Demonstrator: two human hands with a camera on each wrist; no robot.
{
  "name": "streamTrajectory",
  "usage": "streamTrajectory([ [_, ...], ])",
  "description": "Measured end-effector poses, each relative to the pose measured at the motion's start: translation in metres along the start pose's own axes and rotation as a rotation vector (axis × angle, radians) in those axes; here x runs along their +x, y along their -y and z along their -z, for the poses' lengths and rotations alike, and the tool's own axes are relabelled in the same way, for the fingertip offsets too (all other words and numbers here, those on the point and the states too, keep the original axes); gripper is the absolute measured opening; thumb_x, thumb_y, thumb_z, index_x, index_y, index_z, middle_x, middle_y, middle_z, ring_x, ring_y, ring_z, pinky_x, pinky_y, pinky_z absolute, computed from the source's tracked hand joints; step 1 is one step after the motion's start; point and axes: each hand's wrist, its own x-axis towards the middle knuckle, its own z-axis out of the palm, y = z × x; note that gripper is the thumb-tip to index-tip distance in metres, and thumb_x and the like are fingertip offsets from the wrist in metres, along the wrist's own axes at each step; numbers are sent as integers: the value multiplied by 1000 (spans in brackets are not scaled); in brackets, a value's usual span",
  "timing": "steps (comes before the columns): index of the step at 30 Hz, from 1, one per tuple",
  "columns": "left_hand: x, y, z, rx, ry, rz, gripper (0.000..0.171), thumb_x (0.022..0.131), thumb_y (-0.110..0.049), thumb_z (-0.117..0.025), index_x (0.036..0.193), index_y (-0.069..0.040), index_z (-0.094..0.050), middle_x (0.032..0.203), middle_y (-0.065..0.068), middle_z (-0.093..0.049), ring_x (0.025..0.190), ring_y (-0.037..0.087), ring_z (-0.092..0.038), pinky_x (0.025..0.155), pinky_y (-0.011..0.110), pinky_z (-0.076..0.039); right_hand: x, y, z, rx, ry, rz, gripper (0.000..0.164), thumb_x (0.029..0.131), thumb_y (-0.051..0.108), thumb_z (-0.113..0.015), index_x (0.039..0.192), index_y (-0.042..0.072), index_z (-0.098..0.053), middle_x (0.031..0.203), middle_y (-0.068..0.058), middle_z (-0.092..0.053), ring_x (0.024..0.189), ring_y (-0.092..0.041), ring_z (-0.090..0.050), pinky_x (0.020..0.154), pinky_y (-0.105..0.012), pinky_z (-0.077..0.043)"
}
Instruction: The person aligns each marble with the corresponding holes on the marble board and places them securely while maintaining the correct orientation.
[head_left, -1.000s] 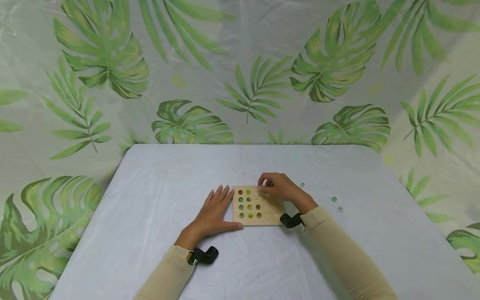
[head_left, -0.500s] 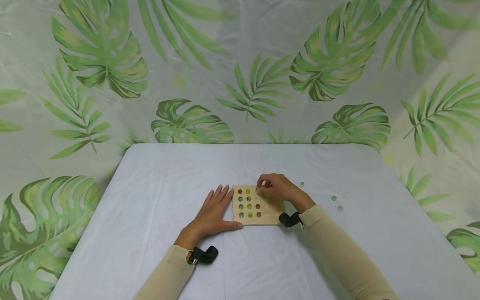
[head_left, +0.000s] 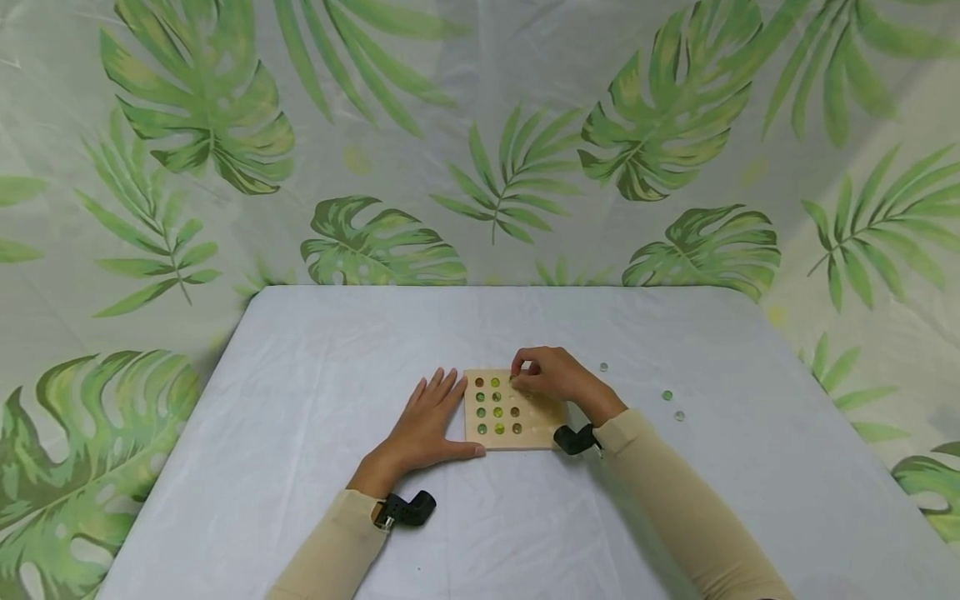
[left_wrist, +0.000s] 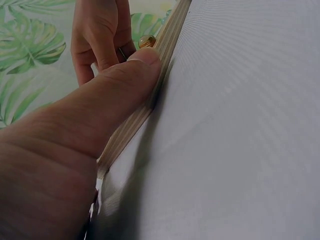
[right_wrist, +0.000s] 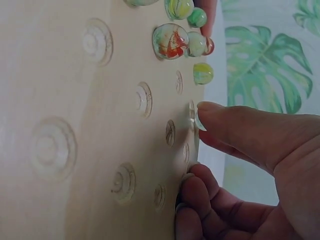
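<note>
A pale wooden board (head_left: 536,435) with rows of round hollows lies on the table. Glass marbles (head_left: 499,428) fill its left two columns and part of the third. My left hand (head_left: 426,423) lies spread at its left side, fingertips at the left edge and thumb (left_wrist: 112,92) along the front edge. Over the far row, my right hand (head_left: 555,375) pinches a marble (right_wrist: 200,121), mostly hidden behind the thumb, close to a hollow. Its other fingers curl near the board's surface. In the right wrist view, a red-streaked marble (right_wrist: 171,42) sits in the board.
Three loose marbles lie right of the board: a clear one (head_left: 603,367), a green one (head_left: 667,395) and another clear one (head_left: 679,416). A white cloth (head_left: 337,350) covers the table. Behind it hangs a leaf-patterned curtain (head_left: 525,75).
My right wrist has shifted slightly to the left, with the pinching fingertips staying over the far row. My left hand and the board have held their place.
</note>
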Motion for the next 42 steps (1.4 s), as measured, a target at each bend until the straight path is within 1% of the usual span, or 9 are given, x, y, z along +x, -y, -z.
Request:
streamTrajectory([
  [5, 0, -1, 0, -2, 3, -4, 112, 73, -72, -66, 154, -9, -21, 160, 10, -16, 148, 26, -4, 119, 43, -2, 0, 0, 0, -12, -5, -19, 11, 91, 25, -68, 98, 16, -66, 76, -3, -59, 64, -16, -50, 55, -28, -42],
  [14, 0, -3, 1, -6, 13, 10, 112, 73, -72, -66, 155, -9, -20, 160, 9, -15, 148, 25, -4, 119, 44, -2, -1, 4, -1, -40, 3, -44, 14, 90, 26, -70, 98, 17, -65, 77, -3, -59, 66, -17, -51, 57, -28, -42],
  [24, -2, -3, 1, 8, 13, 12, 112, 73, -72, -66, 154, -9, -21, 160, 9, -15, 148, 25, -5, 119, 44, -3, -1, 2, -1, -35, 8, -35, 15, 89, 25, -71, 100, 18, -64, 78, -2, -59, 66, -17, -51, 59, -29, -42],
  [32, -1, -2, 1, 10, 12, 22, 112, 73, -73, -66, 155, -10, -21, 160, 8, -14, 148, 25, -4, 119, 43, -2, 1, 3, -2, -36, 6, -52, 15, 89, 25, -71, 100, 18, -64, 79, -2, -59, 69, -17, -52, 60, -29, -43],
  [37, -1, -3, 2, -2, 0, 10, 111, 73, -72, -66, 154, -9, -23, 160, 10, -17, 148, 28, -5, 118, 46, -3, -1, 3, 2, -4, 29, -73, 15, 89, 26, -71, 100, 18, -65, 84, -3, -61, 73, -18, -55, 62, -30, -46],
  [42, -1, -5, 2, -6, 5, 15, 112, 73, -71, -67, 154, -9, -22, 160, 10, -16, 148, 27, -5, 119, 45, -3, -2, -4, 8, 58, 57, -49, 20, 89, 27, -71, 106, 16, -66, 91, -4, -63, 79, -18, -58, 67, -31, -48],
])
